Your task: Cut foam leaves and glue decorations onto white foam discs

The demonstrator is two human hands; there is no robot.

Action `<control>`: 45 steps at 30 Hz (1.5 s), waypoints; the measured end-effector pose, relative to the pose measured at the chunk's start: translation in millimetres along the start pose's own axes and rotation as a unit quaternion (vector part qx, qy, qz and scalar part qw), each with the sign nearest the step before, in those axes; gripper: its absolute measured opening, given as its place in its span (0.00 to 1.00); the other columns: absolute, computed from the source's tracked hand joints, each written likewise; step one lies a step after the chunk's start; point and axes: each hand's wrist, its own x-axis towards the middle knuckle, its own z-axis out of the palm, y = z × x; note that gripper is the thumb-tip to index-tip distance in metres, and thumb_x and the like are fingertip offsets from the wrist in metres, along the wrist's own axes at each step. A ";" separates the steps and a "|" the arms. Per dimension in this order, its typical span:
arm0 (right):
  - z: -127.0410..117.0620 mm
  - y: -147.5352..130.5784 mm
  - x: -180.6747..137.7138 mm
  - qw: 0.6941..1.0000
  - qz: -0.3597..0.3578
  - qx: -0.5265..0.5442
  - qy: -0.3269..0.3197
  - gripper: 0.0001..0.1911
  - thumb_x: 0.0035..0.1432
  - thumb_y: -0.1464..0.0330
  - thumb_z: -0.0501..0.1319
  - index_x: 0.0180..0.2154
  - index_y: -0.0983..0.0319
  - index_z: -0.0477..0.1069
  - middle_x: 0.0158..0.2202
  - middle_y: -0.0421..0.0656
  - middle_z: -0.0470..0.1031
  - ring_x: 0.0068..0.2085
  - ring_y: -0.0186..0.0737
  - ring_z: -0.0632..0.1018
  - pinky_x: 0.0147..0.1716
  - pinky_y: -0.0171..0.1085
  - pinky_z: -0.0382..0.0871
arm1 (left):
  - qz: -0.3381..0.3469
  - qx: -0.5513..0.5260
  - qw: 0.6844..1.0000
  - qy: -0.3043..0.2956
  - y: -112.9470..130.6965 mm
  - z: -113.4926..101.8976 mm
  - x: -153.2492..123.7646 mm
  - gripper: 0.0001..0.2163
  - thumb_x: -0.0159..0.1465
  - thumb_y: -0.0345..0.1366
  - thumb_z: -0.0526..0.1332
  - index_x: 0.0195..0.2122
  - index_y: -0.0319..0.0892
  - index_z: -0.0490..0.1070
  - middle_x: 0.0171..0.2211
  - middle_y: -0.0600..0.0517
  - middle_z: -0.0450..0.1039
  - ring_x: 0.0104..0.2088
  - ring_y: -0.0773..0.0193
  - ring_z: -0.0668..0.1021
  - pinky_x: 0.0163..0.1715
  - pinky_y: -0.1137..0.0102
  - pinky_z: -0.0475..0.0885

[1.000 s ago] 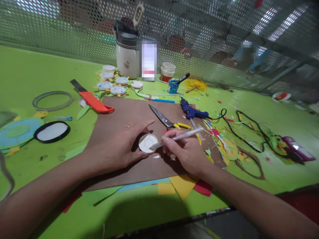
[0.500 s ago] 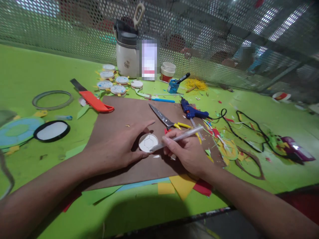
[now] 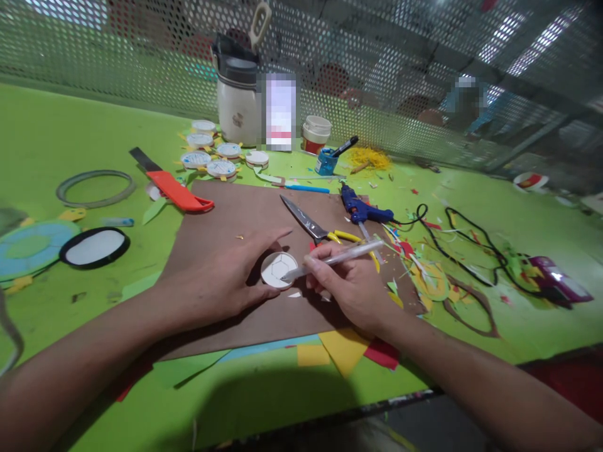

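Note:
On a brown board [image 3: 221,216] lies a small white disc [image 3: 276,267] marked with a dark hexagon and lines running to its rim. My left hand [image 3: 221,270] grips the disc's left side between thumb and fingers. A clear-barrelled pen [image 3: 339,252] is pinched in my right hand [image 3: 342,279], its tip touching the disc's face near the lower right. Just beyond my right hand rest scissors [image 3: 308,220] with yellow handles, partly hidden by that hand. A white paper scrap lies beside the disc.
Behind the board stand several finished-looking discs [image 3: 221,168], a white jug [image 3: 239,113], a phone [image 3: 281,116] and a blue paint pot [image 3: 326,162]. An orange-handled knife [image 3: 181,191] lies left. A blue glue gun [image 3: 365,207] with its black cord [image 3: 471,220] and paper scraps are right.
The pen tip has moved from the disc's lower edge up and slightly left onto its face. My left hand keeps its hold, and the view has shifted slightly.

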 end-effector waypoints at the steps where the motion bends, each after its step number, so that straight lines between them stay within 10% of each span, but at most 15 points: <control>1: -0.4 0.2 -0.1 1.000 -0.001 -0.002 0.000 0.09 0.63 0.63 0.58 0.33 0.61 0.69 0.24 0.37 0.72 0.25 0.31 0.72 0.24 0.31 0.64 | 0.001 0.004 1.000 0.000 -0.6 0.3 -0.1 0.34 0.59 0.54 0.59 0.65 0.51 0.52 0.61 0.45 0.65 0.57 0.45 0.70 0.52 0.52 0.69; 45: -2.4 0.0 0.8 1.000 0.006 0.003 -0.021 0.09 0.63 0.65 0.59 0.32 0.62 0.70 0.22 0.36 0.71 0.24 0.30 0.71 0.25 0.30 0.64 | 0.005 0.018 1.000 0.005 -2.1 1.1 -0.4 0.34 0.59 0.52 0.60 0.64 0.49 0.54 0.59 0.44 0.67 0.56 0.44 0.71 0.51 0.52 0.70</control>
